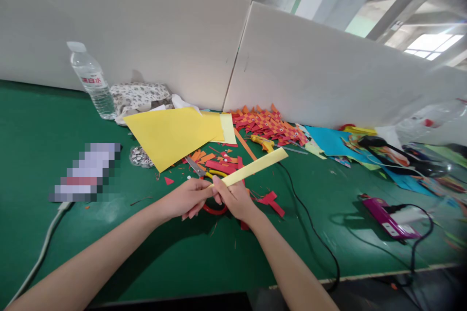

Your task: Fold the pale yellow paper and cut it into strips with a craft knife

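A long pale yellow paper strip (255,167) is pinched at its near end by both hands and slants up to the right. My left hand (188,198) is closed on that end from the left. My right hand (235,198) grips it from the right, thumb on top. Under the hands lie scissors (199,169) with a red handle loop (214,210) and yellow grips, on the green table (44,155). Red and orange paper scraps (219,163) are scattered just beyond the hands.
A large yellow sheet (171,133) lies behind the scraps. Woven red-orange paper pieces (272,125) are piled by the white partition. A water bottle (91,80), a yellow glue gun (263,142) with black cord, a purple device (386,216) and blue paper (330,141) are around.
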Motion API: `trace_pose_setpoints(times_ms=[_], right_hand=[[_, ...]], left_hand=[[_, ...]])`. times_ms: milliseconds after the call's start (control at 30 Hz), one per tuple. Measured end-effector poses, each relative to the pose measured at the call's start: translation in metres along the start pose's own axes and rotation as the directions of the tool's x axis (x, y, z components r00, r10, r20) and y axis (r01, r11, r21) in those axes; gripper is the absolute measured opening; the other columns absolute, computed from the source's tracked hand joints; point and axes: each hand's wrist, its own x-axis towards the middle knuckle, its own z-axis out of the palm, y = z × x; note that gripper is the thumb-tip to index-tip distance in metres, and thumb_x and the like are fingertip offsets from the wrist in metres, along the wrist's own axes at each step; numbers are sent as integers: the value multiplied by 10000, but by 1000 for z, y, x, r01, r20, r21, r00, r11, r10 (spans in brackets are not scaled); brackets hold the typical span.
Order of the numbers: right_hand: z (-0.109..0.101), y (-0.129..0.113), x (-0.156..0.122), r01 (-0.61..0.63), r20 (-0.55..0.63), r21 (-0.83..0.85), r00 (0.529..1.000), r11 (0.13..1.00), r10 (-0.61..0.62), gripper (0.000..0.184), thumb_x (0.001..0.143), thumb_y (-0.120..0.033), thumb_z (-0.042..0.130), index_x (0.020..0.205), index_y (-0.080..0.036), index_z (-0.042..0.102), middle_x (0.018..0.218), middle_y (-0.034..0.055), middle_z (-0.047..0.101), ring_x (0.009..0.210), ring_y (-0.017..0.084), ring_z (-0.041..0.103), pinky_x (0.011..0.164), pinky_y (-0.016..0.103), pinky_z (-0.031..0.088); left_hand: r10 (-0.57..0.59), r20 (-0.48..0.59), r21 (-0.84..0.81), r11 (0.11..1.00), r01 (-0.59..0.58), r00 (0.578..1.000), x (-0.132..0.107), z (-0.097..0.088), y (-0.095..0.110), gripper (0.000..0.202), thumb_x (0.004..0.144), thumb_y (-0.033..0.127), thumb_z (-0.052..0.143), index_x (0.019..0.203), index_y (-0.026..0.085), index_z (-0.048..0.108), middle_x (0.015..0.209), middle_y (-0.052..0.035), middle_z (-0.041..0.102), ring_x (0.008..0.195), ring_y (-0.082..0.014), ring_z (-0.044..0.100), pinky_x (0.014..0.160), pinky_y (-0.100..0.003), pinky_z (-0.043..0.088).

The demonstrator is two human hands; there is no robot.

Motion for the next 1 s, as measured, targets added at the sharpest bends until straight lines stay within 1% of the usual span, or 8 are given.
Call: trace_pose_setpoints(times_ms=[100, 167, 300, 467, 567, 733, 867, 1000], right_hand=[[-2, 1, 2, -15, -12, 55, 1000, 998, 16, 512, 951, -416, 344, 504, -191, 452, 460, -24, 446, 471, 99, 452, 497, 226, 358], [-5, 2, 2, -38, -52, 106, 998, 994, 44, 495, 924, -448, 400, 495, -202, 389, 440, -46, 353, 428, 89, 362, 435, 231, 287], [-11, 3, 3, -85, -107, 230, 988, 969, 112, 525, 872, -505, 478, 475, -211, 301, 431, -69, 244, 395, 71, 240, 403, 248, 179], [-14, 10, 5, -48, -258, 310, 957, 950, 132, 622, 898, -511, 425, 383, -208, 250, 370, -65, 194, 370, 67, 213, 418, 269, 160], [-13, 11, 5, -48, -269, 301, 954, 953, 133, 639, 900, -511, 422, 361, -204, 268, 359, -58, 206, 370, 70, 236, 427, 272, 174], [-12, 1, 3, -72, -269, 293, 951, 953, 154, 614, 879, -533, 452, 377, -202, 325, 366, -51, 255, 376, 75, 264, 411, 265, 179], [-12, -1, 1, -102, -169, 318, 972, 943, 163, 598, 859, -530, 489, 399, -208, 282, 387, -62, 233, 383, 65, 214, 401, 264, 140], [-5, 3, 0, -166, 31, 357, 986, 919, 166, 572, 835, -532, 520, 416, -197, 319, 412, -69, 229, 408, 62, 188, 398, 250, 127]], left_hand=[[1, 19, -6, 1000, -1, 1000, 1, -2, 0, 386, 867, 501, 436, 820, 149, 589, 349, 83, 462, 269, -52, 318, 308, -147, 306], [12, 8, 8, 1000, -12, 1000, 1, -5, -2, 427, 845, 537, 461, 703, 148, 569, 361, 66, 477, 292, -56, 360, 334, -159, 329], [42, -40, 78, 996, -38, 998, 0, -10, -6, 543, 812, 601, 472, 489, 166, 428, 317, 67, 396, 281, -49, 343, 349, -173, 296], [104, -79, 144, 985, -91, 991, -3, -12, -3, 592, 789, 590, 522, 408, 166, 362, 310, 75, 331, 265, -32, 301, 347, -187, 203], [133, -5, 104, 986, -132, 991, -4, -11, -2, 591, 815, 559, 505, 384, 170, 395, 284, 68, 332, 266, -36, 285, 375, -195, 261], [174, 169, -30, 985, -172, 970, -6, -17, -4, 628, 858, 502, 471, 326, 181, 385, 256, 51, 321, 303, -50, 298, 534, -215, 437], [110, 321, 14, 993, -121, 941, -8, -22, -2, 520, 847, 496, 506, 470, 146, 578, 384, 13, 501, 373, -64, 433, 497, -195, 424], [120, 292, 19, 991, -131, 949, -7, -17, 0, 313, 781, 460, 620, 818, 151, 654, 604, 6, 622, 511, -89, 566, 490, -175, 429]])
